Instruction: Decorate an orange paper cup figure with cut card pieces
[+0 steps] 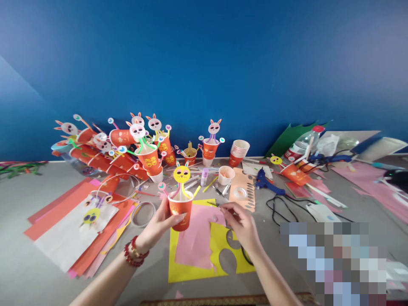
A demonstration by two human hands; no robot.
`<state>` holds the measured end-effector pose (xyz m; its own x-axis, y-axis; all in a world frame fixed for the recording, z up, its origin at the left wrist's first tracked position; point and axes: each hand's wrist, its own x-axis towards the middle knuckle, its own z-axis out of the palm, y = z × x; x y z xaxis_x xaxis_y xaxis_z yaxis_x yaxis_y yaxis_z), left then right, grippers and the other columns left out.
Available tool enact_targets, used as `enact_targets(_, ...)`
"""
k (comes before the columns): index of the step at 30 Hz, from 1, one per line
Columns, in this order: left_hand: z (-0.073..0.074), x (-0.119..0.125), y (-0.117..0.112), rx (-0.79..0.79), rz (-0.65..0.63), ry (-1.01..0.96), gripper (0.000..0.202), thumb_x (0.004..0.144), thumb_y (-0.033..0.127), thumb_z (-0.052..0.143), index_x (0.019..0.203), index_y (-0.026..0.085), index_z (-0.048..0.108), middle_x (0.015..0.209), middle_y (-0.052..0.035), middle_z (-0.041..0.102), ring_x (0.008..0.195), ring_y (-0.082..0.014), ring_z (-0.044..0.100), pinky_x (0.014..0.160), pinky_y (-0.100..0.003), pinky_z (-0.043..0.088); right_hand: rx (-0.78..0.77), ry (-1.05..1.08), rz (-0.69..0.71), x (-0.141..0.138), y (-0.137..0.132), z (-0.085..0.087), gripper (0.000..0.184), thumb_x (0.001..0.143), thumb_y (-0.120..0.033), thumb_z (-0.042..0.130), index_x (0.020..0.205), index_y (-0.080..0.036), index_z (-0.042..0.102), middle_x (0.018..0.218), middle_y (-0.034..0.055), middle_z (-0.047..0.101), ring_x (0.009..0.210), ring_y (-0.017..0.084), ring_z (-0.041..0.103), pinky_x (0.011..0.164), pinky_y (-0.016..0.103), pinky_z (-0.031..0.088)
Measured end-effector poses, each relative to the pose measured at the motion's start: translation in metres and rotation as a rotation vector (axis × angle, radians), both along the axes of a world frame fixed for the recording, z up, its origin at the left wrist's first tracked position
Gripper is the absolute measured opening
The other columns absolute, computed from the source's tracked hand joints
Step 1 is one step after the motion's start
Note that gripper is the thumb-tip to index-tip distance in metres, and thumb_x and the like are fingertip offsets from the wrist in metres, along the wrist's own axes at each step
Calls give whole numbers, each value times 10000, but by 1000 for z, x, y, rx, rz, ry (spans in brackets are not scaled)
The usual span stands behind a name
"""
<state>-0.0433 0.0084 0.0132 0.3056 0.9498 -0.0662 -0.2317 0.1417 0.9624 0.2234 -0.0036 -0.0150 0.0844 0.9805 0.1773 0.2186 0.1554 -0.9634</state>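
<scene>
My left hand (162,223) is wrapped round an orange paper cup (181,214), held upright above the paper sheets. From the cup rises a yellow rabbit face (182,174) on a stem, with pipe-cleaner-like arms; one ends in a pink disc (162,186). My right hand (240,223) hovers over the right edge of a pink paper sheet (194,244), its thumb and fingers drawn together. Whatever they pinch, if anything, is too small to make out. A thin dark pointed tip (212,203) lies near those fingertips. Beneath the pink sheet is yellow paper (239,267) with cut-out holes.
Finished rabbit cups (146,159) crowd the back left. Stacked coloured paper (60,231) and a tape roll (143,213) lie at left. A blue glue gun (269,182) with black cable, a bottle (304,142) and another orange cup (293,173) are at right.
</scene>
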Motion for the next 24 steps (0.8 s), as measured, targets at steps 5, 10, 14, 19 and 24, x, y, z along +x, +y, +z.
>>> enact_targets(5,-4,-21,5,8,67,46,713,807,293,778,1443,257,457,1370,-104,630,1258,-304,561,1025,-359,467,27,-387,197,9,14,-6,144,907,-285,600,943,-224,726,875,57,720,729,206,678,621,279,528)
enact_targets(10,-11,-19,6,12,79,46,669,808,314,772,1405,226,483,1373,-118,623,1267,-315,555,1022,-369,471,63,-706,262,9,22,7,208,875,-127,562,988,-208,717,1016,87,735,907,238,694,766,314,522)
enact_targets(14,-20,-10,2,42,-40,176,581,834,339,742,1353,213,515,1326,-112,642,1211,-300,589,998,-368,483,5,-922,333,7,22,6,216,855,-102,599,1007,-201,718,1022,93,720,946,256,681,763,311,510)
enact_targets(19,-32,-7,2,198,-42,578,469,779,427,767,1150,168,642,1052,-91,722,950,-285,656,875,-371,511,3,-998,346,1,22,-5,212,851,-83,581,972,-213,696,1035,89,679,937,251,656,739,303,492)
enact_targets(24,-37,-8,5,276,-6,822,502,841,516,668,1221,191,618,1146,-114,705,1039,-317,658,926,-419,503,-50,-931,364,-2,26,-9,205,803,-36,571,925,-184,643,1033,109,679,960,277,646,762,336,484)
